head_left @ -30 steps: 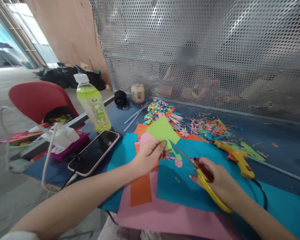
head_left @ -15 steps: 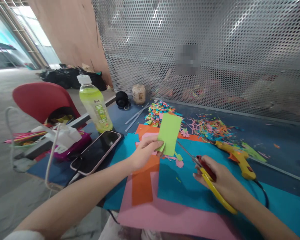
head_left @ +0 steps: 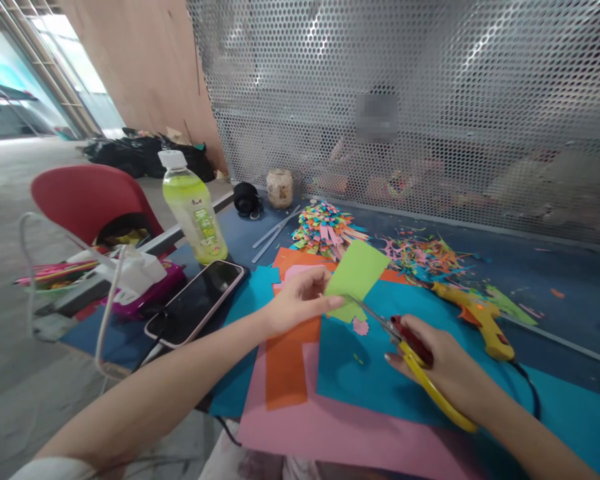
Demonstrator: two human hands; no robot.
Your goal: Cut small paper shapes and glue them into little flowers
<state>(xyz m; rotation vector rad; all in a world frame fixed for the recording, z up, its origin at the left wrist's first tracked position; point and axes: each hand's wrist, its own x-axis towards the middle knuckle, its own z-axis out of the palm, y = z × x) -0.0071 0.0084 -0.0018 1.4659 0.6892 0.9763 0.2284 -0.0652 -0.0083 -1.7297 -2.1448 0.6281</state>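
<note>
Between the thumb and fingers of my left hand [head_left: 303,301] is a piece of lime-green paper [head_left: 363,270], tilted to the right. My right hand [head_left: 433,357] grips scissors [head_left: 423,383] with yellow and red handles. The scissors' blade tips are at the lower part of the green paper, close to my left thumb; whether they are cutting cannot be told. Below the paper, a small pink paper flower [head_left: 361,326] lies on a blue sheet [head_left: 380,380]. Orange paper [head_left: 286,373] and a large pink sheet [head_left: 330,433] spread under my hands.
A yellow glue gun [head_left: 475,317] lies at the right, beside paper scraps [head_left: 430,257]. Behind my left hand is a pile of fringed paper strips [head_left: 325,227]. On the left are a phone [head_left: 197,303], a drink bottle [head_left: 195,217] and a white plug block [head_left: 137,270]. Perforated metal [head_left: 300,80] rises behind.
The green paper has tipped to the right and come lower. My left thumb has stretched out along it, and the scissors' tips now meet the paper.
</note>
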